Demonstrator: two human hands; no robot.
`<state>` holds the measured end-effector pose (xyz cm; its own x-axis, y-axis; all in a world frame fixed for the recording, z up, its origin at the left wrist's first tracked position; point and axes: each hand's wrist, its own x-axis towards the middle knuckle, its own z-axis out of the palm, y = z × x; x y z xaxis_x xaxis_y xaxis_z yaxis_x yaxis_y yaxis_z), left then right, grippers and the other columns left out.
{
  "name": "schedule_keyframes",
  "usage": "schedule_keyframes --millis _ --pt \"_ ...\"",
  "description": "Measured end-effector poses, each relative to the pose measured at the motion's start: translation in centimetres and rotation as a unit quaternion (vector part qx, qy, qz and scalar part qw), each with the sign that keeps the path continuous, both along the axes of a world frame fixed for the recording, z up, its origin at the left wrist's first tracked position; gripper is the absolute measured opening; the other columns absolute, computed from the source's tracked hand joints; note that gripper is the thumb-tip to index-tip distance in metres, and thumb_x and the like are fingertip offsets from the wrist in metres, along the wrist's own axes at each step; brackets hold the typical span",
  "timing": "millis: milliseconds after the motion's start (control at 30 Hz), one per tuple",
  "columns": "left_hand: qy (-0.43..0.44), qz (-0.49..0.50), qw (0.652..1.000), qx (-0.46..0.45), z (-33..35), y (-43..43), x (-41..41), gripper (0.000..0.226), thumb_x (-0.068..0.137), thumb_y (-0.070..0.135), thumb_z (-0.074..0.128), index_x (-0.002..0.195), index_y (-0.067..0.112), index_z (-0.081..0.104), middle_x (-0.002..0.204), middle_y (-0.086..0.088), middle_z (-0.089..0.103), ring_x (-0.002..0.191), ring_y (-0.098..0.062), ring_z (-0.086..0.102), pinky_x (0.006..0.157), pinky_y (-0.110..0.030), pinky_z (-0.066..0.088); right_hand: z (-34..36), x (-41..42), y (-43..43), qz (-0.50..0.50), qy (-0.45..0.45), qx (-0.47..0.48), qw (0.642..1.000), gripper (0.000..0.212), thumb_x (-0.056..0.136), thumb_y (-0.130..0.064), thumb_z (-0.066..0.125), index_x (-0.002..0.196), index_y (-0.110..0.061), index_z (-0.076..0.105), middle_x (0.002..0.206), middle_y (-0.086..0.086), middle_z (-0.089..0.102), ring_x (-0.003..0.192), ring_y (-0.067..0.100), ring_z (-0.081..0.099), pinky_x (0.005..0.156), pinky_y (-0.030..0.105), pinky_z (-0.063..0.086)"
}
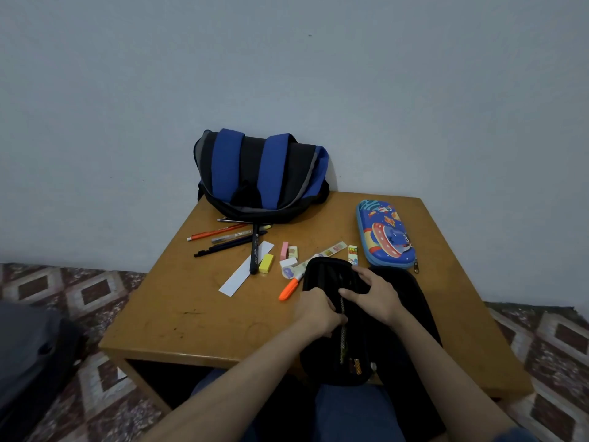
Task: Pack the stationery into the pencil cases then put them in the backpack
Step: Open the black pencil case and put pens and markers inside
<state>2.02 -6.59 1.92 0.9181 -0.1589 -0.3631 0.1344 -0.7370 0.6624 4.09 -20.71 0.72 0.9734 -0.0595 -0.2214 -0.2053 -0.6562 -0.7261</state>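
Observation:
A black pencil case [331, 275] lies open at the table's front edge, with a patterned pen inside it. My left hand [318, 311] grips the case's left side, fingers curled at the inner edge. My right hand [373, 295] rests on the case's middle, fingers spread over the inside. A blue cartoon pencil case [385, 234] lies shut at the right. The blue and black backpack [261, 177] leans against the wall at the back. Loose pens [229, 240], erasers [266, 263], an orange marker [288, 290] and two rulers [245, 272] lie between them.
The small wooden table [191, 314] stands on a patterned floor [79, 288]. A dark bag or cushion [28, 352] sits on the floor at the left. My knees are under the table's front edge.

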Motion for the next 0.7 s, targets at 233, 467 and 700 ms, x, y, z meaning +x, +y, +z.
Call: schedule_keyframes --millis 233,467,700 --pt "-0.02 0.012 1.0 0.018 0.0 -0.1 -0.3 0.003 0.086 0.008 0.055 0.086 0.01 0.053 0.083 -0.007 0.056 0.082 -0.027 0.064 0.069 -0.034 0.053 0.0 0.0 0.1 0.001 0.0 -0.002 1.0 0.077 0.078 -0.042 0.071 0.144 -0.023 0.035 0.144 0.003 0.044 0.133 0.02 0.039 0.105 0.033 0.033" --pt "-0.155 -0.012 0.985 0.072 -0.2 1.2 0.0 0.029 0.086 0.022 0.065 0.111 0.013 0.054 0.104 -0.006 0.065 0.095 -0.021 0.062 0.073 -0.029 0.051 -0.4 -0.1 0.3 -0.008 -0.006 -0.035 0.999 0.085 0.07 -0.043 0.077 0.142 -0.026 0.034 0.137 0.002 0.05 0.126 0.021 0.046 0.104 0.037 0.039" --pt "-0.214 0.131 0.966 0.058 -1.2 11.3 3.1 0.022 0.093 0.028 0.056 0.109 0.016 0.063 0.105 -0.001 0.066 0.083 -0.009 0.06 0.07 -0.022 0.053 0.5 0.4 0.3 0.018 0.024 -0.046 0.998 0.087 0.072 -0.049 0.074 0.143 -0.022 0.033 0.14 0.003 0.047 0.129 0.021 0.044 0.102 0.033 0.038"
